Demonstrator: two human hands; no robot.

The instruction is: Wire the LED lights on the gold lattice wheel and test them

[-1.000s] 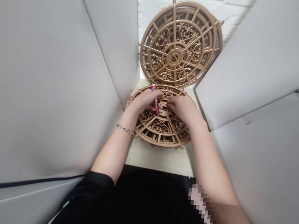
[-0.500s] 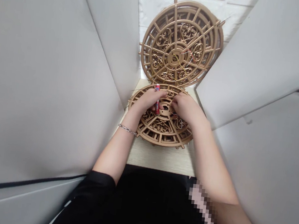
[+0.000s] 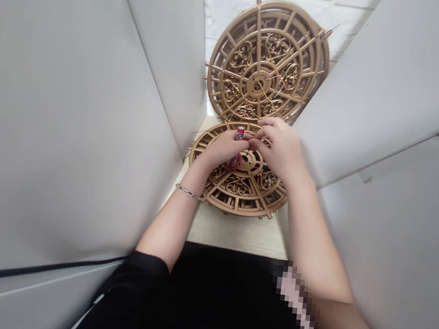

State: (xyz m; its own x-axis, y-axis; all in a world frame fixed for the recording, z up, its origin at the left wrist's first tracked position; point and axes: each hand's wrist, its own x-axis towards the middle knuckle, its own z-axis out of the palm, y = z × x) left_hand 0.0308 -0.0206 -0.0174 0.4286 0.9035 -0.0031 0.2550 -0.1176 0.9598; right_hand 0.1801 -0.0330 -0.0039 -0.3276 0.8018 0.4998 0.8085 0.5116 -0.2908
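Observation:
My left hand [image 3: 225, 148] is closed round a red battery [image 3: 240, 133], which stands nearly upright between the fingers, its silver end up. Its thumb points right and meets the fingertips of my right hand [image 3: 279, 145]. That right hand is bent into a pinch; what lies between its fingertips is too small to make out. A thin wire [image 3: 230, 117] arcs up by the left fingers. Both hands are over a round bronze-coloured openwork disc [image 3: 235, 204] with scrollwork and a hub hole, lying flat on others like it.
Several similar round discs [image 3: 233, 44] lean on the white brick-pattern wall [image 3: 309, 5] behind, with red, white and yellow wires at the hub. The pale wooden tabletop [image 3: 235, 235] is narrow. Grey-white panels [image 3: 70, 116] close it in on the left and right.
My right hand has risen a little from the hub toward my left thumb. My left hand and the battery have shifted slightly right. A thin wire now shows above the left fingers.

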